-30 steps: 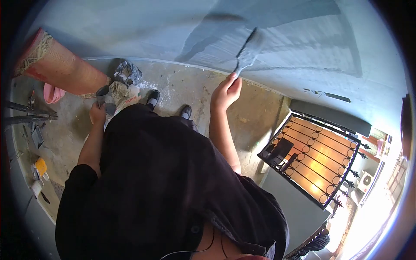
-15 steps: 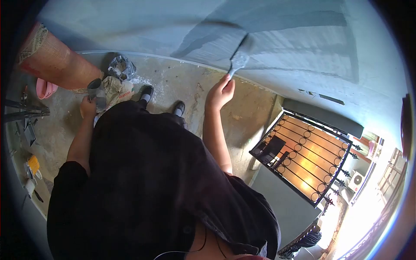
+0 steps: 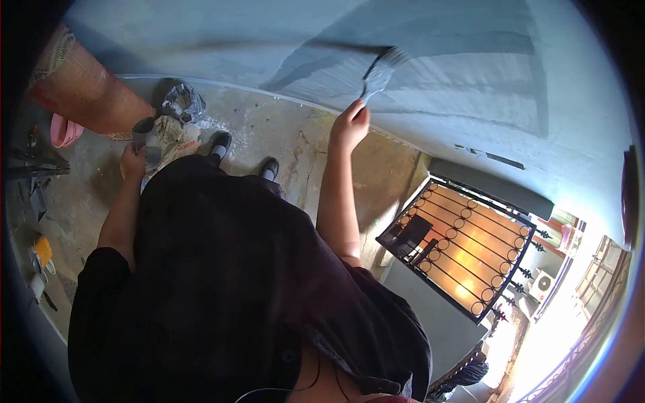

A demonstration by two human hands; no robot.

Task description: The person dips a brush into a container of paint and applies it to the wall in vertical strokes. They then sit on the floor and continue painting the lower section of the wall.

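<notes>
Brush [image 3: 380, 70] count is one, clenched in my right grip [image 3: 349, 126], bristles above it on the wall [image 3: 201, 27]. One small grey cup [image 3: 142, 129] sits grasped in my left grip [image 3: 132, 161].

Seen from above, the person's right hand [image 3: 349, 125] is raised to the pale blue wall [image 3: 201, 33], closed around the handle of a flat grey-bristled paintbrush [image 3: 380, 70] whose bristles lie against a darker, wet grey patch of paint [image 3: 457, 60]. The left hand [image 3: 132, 161] hangs low by the hip, wrapped around a small grey cup [image 3: 142, 127]. Just beside it, on the stained concrete floor [image 3: 295, 148], lie a crumpled paper sack [image 3: 173, 140] and a grey plastic bag [image 3: 180, 102]. Two black shoes [image 3: 218, 142] stand near the wall. A black wrought-iron gate [image 3: 463, 252] is at the lower right.
</notes>
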